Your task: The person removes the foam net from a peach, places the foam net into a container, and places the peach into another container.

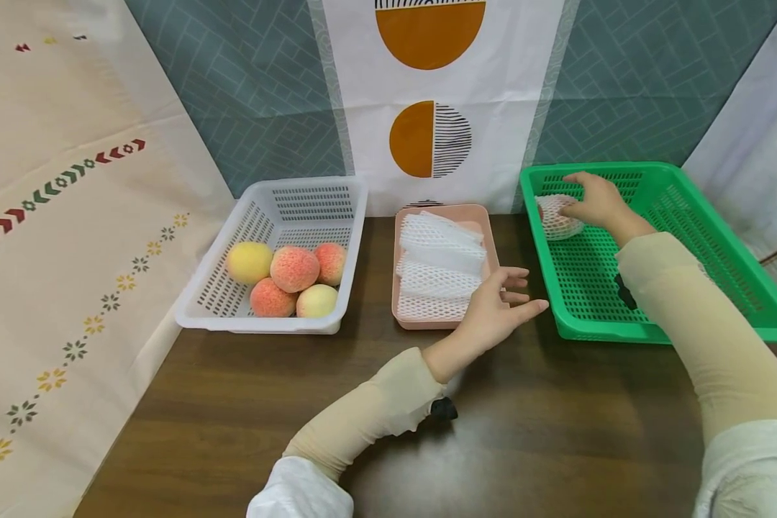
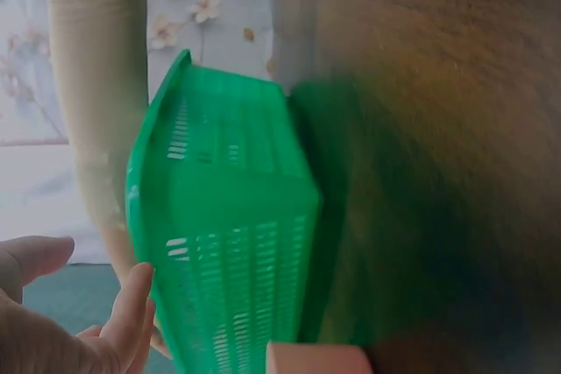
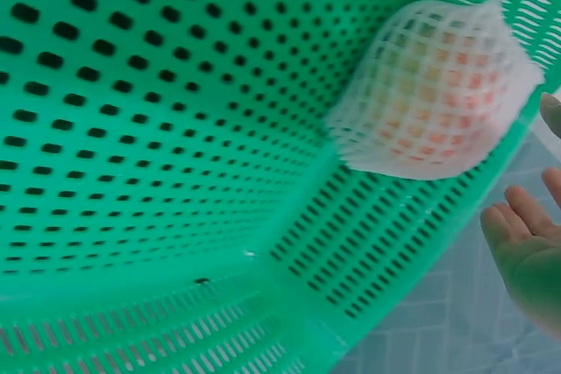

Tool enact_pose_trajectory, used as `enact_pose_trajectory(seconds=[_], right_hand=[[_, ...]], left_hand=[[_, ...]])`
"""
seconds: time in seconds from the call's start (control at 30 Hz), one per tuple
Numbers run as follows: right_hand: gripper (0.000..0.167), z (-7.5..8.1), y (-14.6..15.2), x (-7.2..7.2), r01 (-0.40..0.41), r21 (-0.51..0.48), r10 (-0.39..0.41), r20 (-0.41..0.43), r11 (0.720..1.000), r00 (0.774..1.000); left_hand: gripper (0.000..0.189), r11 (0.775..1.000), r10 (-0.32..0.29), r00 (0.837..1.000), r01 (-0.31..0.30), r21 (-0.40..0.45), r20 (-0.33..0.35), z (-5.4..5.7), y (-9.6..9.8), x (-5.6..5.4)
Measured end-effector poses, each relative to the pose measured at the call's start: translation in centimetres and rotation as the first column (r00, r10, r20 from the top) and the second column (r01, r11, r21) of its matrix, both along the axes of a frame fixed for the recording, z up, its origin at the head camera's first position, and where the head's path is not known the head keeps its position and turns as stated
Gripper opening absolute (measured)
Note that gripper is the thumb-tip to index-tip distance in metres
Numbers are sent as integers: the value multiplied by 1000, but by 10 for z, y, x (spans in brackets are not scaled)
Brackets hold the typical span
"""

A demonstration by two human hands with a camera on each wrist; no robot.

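A peach in a white foam net (image 1: 560, 217) lies in the back left corner of the green basket (image 1: 596, 329). Over it is my right hand (image 1: 598, 201), thumb and fingers apart, holding nothing. In the right wrist view the netted peach (image 3: 434, 94) sits apart from the hand (image 3: 530, 247) at the right edge. My left hand (image 1: 488, 311) hovers by the front right corner of the pink tray (image 1: 427, 324), fingers spread towards the green basket, with nothing between them. White foam nets (image 1: 442, 262) lie flat and stacked in that tray.
A white basket (image 1: 259, 323) on the left holds several loose peaches (image 1: 294, 268), red and yellow. All the containers stand on a brown wooden table (image 1: 233, 403). Patterned cloth (image 1: 427, 137) hangs behind them, and another cloth (image 1: 71, 288) borders the left side.
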State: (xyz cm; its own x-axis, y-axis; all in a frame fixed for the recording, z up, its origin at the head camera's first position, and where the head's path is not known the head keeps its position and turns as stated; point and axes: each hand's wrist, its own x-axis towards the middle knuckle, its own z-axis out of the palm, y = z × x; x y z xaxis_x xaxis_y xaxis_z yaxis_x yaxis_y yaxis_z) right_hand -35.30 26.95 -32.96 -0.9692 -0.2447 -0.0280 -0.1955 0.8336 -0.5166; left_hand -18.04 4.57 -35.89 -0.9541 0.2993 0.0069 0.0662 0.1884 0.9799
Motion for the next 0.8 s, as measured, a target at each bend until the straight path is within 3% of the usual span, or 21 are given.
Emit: enact_pose_trajectory(seconds=[0.33,0.57,0.8], right_hand=[[76,-16,11,-6,-12,-4,12,71,1000,997],[76,-19,8,-12,-52,8,51,121,999,991],[74,-20,9,-13,-74,13,72,118,997,990]], left_hand=[[59,998,16,998,-19,55,65,-14,21,0],[62,978,22,989,-52,201,150,-14,27,-3],[64,979,11,986,-45,201,164,-13,29,-7]])
